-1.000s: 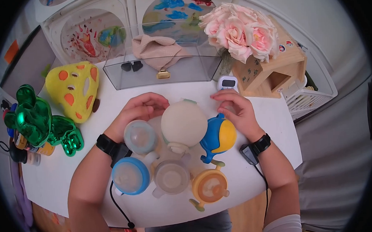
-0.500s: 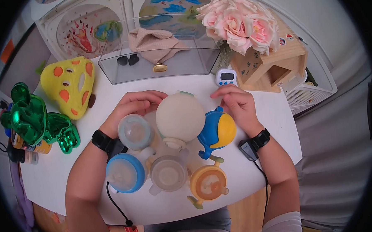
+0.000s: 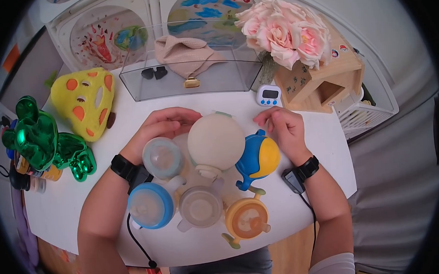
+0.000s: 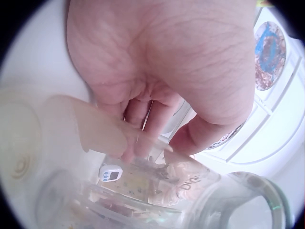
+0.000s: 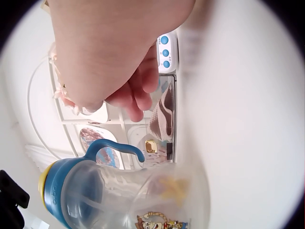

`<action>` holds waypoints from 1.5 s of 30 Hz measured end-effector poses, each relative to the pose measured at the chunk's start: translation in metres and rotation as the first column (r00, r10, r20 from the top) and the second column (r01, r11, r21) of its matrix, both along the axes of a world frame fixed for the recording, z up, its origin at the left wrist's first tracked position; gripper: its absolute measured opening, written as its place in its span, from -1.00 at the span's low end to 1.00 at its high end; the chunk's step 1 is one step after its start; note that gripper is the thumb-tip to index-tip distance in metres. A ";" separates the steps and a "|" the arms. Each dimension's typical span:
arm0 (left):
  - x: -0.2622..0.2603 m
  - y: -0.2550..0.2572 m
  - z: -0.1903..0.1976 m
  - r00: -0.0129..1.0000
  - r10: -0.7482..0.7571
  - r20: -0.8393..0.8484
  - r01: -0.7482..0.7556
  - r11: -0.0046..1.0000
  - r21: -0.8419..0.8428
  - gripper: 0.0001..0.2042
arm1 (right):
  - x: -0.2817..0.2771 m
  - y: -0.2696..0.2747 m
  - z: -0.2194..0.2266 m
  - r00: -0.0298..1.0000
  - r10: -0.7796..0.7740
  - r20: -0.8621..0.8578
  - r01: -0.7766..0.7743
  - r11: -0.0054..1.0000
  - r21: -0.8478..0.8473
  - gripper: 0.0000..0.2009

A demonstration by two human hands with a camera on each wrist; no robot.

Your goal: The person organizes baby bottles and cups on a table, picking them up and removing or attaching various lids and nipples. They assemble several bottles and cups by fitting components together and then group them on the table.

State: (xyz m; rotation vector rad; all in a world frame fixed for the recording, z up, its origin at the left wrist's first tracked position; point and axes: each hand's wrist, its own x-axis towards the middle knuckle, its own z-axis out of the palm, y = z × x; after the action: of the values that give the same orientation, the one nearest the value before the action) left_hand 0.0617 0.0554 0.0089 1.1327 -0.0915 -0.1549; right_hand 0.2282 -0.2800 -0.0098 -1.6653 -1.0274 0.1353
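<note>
Several baby bottles and cups stand grouped on the white table. My left hand (image 3: 165,123) rests behind a clear bottle with a pale grey ring (image 3: 163,158), its fingers loosely bent beside a large cream-domed bottle (image 3: 216,142). Nothing is in its grasp in the left wrist view. On the other side my right hand (image 3: 283,127), fingers loosely curled and holding nothing, is just behind the blue-and-yellow sippy cup (image 5: 76,191). Nearer the body are a blue-ringed bottle (image 3: 151,205), a grey-lidded cup (image 3: 201,207) and a yellow-orange cup with two handles (image 3: 247,218).
A clear box (image 3: 149,88) with a pink cloth (image 3: 186,55) stands at the back. Beside it are a small timer (image 3: 268,95), pink flowers (image 3: 288,33) and a wooden house (image 3: 320,86). A yellow plush (image 3: 86,103) and shiny green figure (image 3: 35,135) sit left.
The fingers of my right hand have curled in more, and that hand has shifted slightly away from the sippy cup. The left hand and the bottles stay in place; the head view shifts a little.
</note>
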 end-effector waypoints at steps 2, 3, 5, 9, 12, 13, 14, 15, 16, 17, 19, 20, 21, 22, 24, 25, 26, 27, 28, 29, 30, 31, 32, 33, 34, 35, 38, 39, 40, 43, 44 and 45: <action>0.000 0.004 -0.003 0.999 -0.040 -0.012 0.040 0.999 0.013 -0.52 | -0.014 0.008 0.009 0.992 -0.038 -0.123 0.049 0.995 0.090 -0.84; 0.000 0.005 -0.002 0.999 -0.038 -0.011 0.038 0.999 0.016 -0.52 | -0.018 0.011 0.010 0.966 -0.063 -0.249 0.108 0.979 0.171 -0.83; -0.001 0.003 0.001 0.999 -0.038 -0.023 0.039 0.999 0.029 -0.53 | -0.014 0.005 0.009 0.957 -0.055 -0.284 0.090 0.990 0.111 -0.77; 0.000 0.001 0.004 0.999 -0.031 -0.020 0.031 0.999 0.008 -0.51 | -0.012 0.005 0.008 0.989 -0.050 -0.137 0.052 0.999 0.010 -0.70; -0.001 -0.001 0.002 1.000 -0.015 -0.026 0.015 1.000 0.001 -0.49 | -0.012 0.013 0.010 0.996 -0.085 0.015 0.084 0.996 0.043 -0.68; -0.001 -0.001 0.001 1.000 -0.018 -0.023 0.018 1.000 -0.005 -0.48 | -0.010 0.013 0.010 0.997 -0.081 0.014 0.081 0.996 0.041 -0.68; 0.000 -0.001 0.001 1.000 -0.022 -0.019 0.022 1.000 -0.011 -0.47 | -0.006 0.012 0.010 0.990 -0.054 0.131 0.050 0.998 0.033 -0.67; 0.001 -0.001 -0.001 1.000 -0.022 -0.019 0.021 1.000 -0.010 -0.47 | -0.004 0.012 0.011 0.969 -0.027 0.246 0.022 0.999 0.023 -0.67; 0.002 0.000 -0.003 0.999 -0.032 -0.012 0.031 0.999 -0.034 -0.47 | -0.006 0.010 0.013 0.969 -0.027 0.247 0.022 0.999 0.025 -0.67; 0.002 0.000 -0.004 0.999 -0.042 -0.004 0.041 0.998 -0.056 -0.47 | -0.010 0.009 0.017 0.993 -0.048 0.109 0.044 0.998 0.034 -0.70; 0.002 0.000 -0.002 0.999 -0.041 -0.009 0.040 0.997 -0.058 -0.46 | -0.013 0.005 0.016 0.997 -0.065 -0.032 0.067 0.997 0.041 -0.72; 0.001 0.000 -0.002 0.999 -0.041 -0.016 0.040 0.997 -0.062 -0.46 | -0.014 0.003 0.013 0.985 -0.051 -0.164 0.061 0.996 0.058 -0.71; 0.001 0.000 -0.003 0.999 -0.040 -0.017 0.039 0.997 -0.062 -0.46 | -0.014 0.001 0.011 0.955 -0.033 -0.295 0.058 0.996 0.075 -0.67; 0.001 0.000 -0.003 0.999 -0.047 -0.017 0.045 0.996 -0.075 -0.47 | -0.014 0.002 0.011 0.955 -0.032 -0.295 0.056 0.996 0.075 -0.67; 0.001 0.000 -0.004 0.999 -0.049 -0.013 0.047 0.995 -0.087 -0.47 | -0.014 0.004 0.013 0.972 -0.079 -0.221 0.086 0.996 0.023 -0.73; 0.002 0.001 -0.005 0.999 -0.053 -0.010 0.052 0.995 -0.088 -0.48 | -0.015 0.005 0.013 0.973 -0.076 -0.220 0.083 0.996 0.024 -0.73; 0.002 0.001 -0.006 0.998 -0.058 -0.007 0.057 0.994 -0.089 -0.48 | -0.016 0.007 0.013 0.989 -0.064 -0.134 0.068 0.997 0.023 -0.73; 0.002 0.001 -0.006 0.998 -0.056 -0.007 0.055 0.994 -0.090 -0.48 | -0.016 0.007 0.013 0.998 -0.052 -0.048 0.053 0.998 0.020 -0.74; 0.001 0.001 -0.005 0.998 -0.056 -0.015 0.054 0.995 -0.084 -0.49 | -0.014 0.007 0.013 0.998 -0.051 -0.048 0.052 0.998 0.019 -0.74; 0.001 0.001 -0.004 0.998 -0.057 -0.022 0.055 0.995 -0.077 -0.50 | -0.010 0.005 0.014 0.999 -0.039 0.027 0.039 0.999 0.008 -0.73; 0.002 0.001 -0.005 0.998 -0.058 -0.022 0.056 0.995 -0.077 -0.50 | -0.008 0.004 0.014 0.994 -0.028 0.103 0.028 1.000 -0.003 -0.73; 0.003 0.002 -0.007 0.998 -0.067 -0.011 0.066 0.994 -0.084 -0.50 | -0.009 0.005 0.015 0.994 -0.029 0.103 0.030 1.000 -0.002 -0.73; 0.003 0.003 -0.008 0.997 -0.076 0.000 0.076 0.993 -0.090 -0.51 | -0.013 0.008 0.016 0.995 -0.050 0.086 0.048 0.998 0.034 -0.73; 0.003 0.003 -0.007 0.997 -0.076 0.001 0.076 0.993 -0.088 -0.51 | -0.015 0.010 0.016 0.995 -0.069 0.068 0.065 0.996 0.068 -0.72; 0.003 0.003 -0.006 0.997 -0.074 -0.002 0.073 0.994 -0.076 -0.51 | -0.015 0.008 0.015 0.995 -0.069 0.068 0.064 0.996 0.069 -0.72; 0.003 0.003 -0.006 0.997 -0.071 -0.005 0.071 0.995 -0.064 -0.51 | -0.015 0.005 0.013 0.996 -0.049 -0.069 0.055 0.996 0.075 -0.72; 0.002 0.004 -0.008 0.997 -0.082 0.002 0.082 0.992 -0.100 -0.53 | -0.017 0.004 0.013 0.979 -0.049 -0.199 0.060 0.997 0.046 -0.71; 0.002 0.004 -0.007 0.997 -0.081 0.004 0.081 0.992 -0.098 -0.53 | -0.016 0.004 0.014 0.979 -0.070 -0.190 0.074 0.997 0.014 -0.71; 0.001 0.004 -0.005 0.997 -0.074 -0.006 0.074 0.995 -0.072 -0.54 | -0.015 0.004 0.015 0.980 -0.069 -0.188 0.074 0.997 0.015 -0.71; 0.000 0.003 -0.002 0.997 -0.069 -0.023 0.068 0.997 -0.033 -0.57 | -0.014 0.003 0.016 0.996 -0.030 -0.081 0.022 0.996 -0.088 -0.74; 0.000 0.004 -0.001 0.997 -0.071 -0.028 0.070 0.997 -0.021 -0.58 | -0.016 0.005 0.016 0.997 -0.018 -0.077 0.014 0.999 -0.051 -0.76; 0.000 0.003 -0.001 0.997 -0.075 -0.028 0.074 0.997 -0.019 -0.58 | -0.017 0.005 0.017 0.997 -0.007 -0.071 0.006 1.000 -0.012 -0.77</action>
State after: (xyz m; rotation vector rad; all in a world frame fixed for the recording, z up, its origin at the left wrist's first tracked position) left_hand 0.0612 0.0588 0.0075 1.1095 -0.1095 -0.2364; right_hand 0.2116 -0.2747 0.0069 -1.6630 -0.9690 0.1956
